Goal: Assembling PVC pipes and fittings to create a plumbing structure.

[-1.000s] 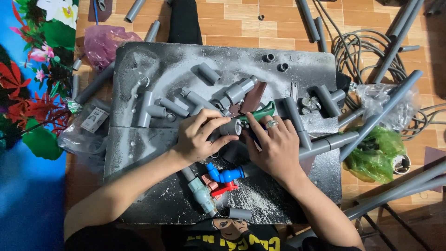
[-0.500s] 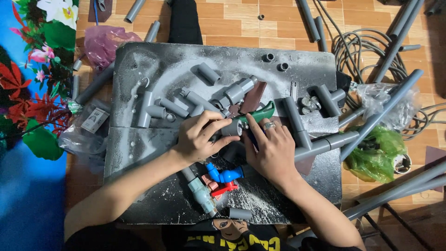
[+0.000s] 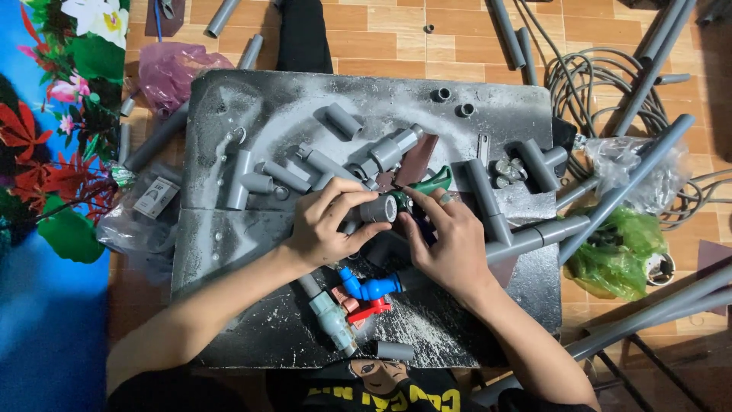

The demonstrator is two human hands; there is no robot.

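Grey fitting: a short grey pipe coupling [image 3: 379, 208] is held above the middle of the dusty dark work board [image 3: 229, 252], its open end turned to the right.
Left hand: the left hand [image 3: 324, 225] is laid palm-down over the board with the forearm running back to the near left; its thumb and fingers are curled closed around the grey pipe coupling.
Right hand: the right hand [image 3: 450, 244] is brought in from the near right, with the fingers bent and closed over a green-handled tool [image 3: 424, 187], whose tip is set just beside the coupling's open end; how firmly it is gripped cannot be told.
Change: against the frame half a second before, both hands are found in nearly the same place, and the coupling is shown more clearly between the left fingers.
Near side: a blue elbow fitting [image 3: 367, 286], a red-handled valve [image 3: 362, 309] and a pale grey valve body [image 3: 332, 317] are laid just near of the hands.
Far side: grey tees and pipe stubs [image 3: 252, 179] are scattered on the board left of and beyond the hands.
Right side: long grey pipes [image 3: 625, 179] are leaned across the board's right edge, with a green plastic bag [image 3: 610, 255] and coiled grey cable [image 3: 579, 76] on the tiled floor.
Left side: a flowered blue cloth [image 3: 46, 191] is spread along the left.
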